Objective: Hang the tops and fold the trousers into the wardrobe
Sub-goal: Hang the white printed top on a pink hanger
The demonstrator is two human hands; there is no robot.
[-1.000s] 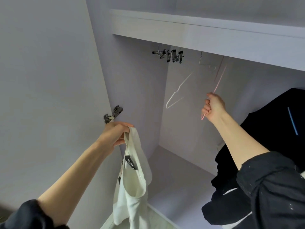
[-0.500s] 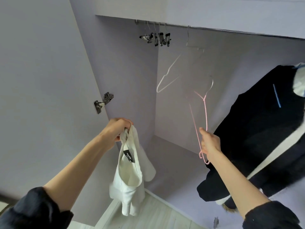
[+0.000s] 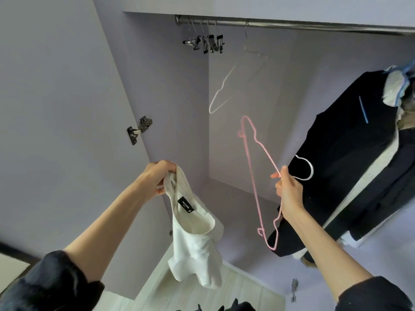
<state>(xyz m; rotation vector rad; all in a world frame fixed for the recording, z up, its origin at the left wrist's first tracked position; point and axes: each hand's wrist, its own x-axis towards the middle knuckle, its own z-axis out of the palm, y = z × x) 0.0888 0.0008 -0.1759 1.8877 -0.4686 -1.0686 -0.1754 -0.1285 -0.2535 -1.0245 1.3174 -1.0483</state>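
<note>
My left hand (image 3: pixel 157 179) holds the white top (image 3: pixel 195 234) bunched at its neckline, hanging free in front of the open wardrobe (image 3: pixel 170 90). My right hand (image 3: pixel 289 191) grips the pink hanger (image 3: pixel 258 176), which now hangs off the rail (image 3: pixel 292 24), lowered beside the top. Judgement: hanger retrieval is complete; threading it into the neckline comes next.

Pale lilac walls (image 3: pixel 56 108) all round, soft daylight, no harsh shadows. The open door (image 3: pixel 67 63) on the left has a metal hinge (image 3: pixel 138 129) bolted on. Light wood-look floor (image 3: pixel 202 295) at the bottom, and a steel rail (image 3: pixel 314 25) runs along the top.
</note>
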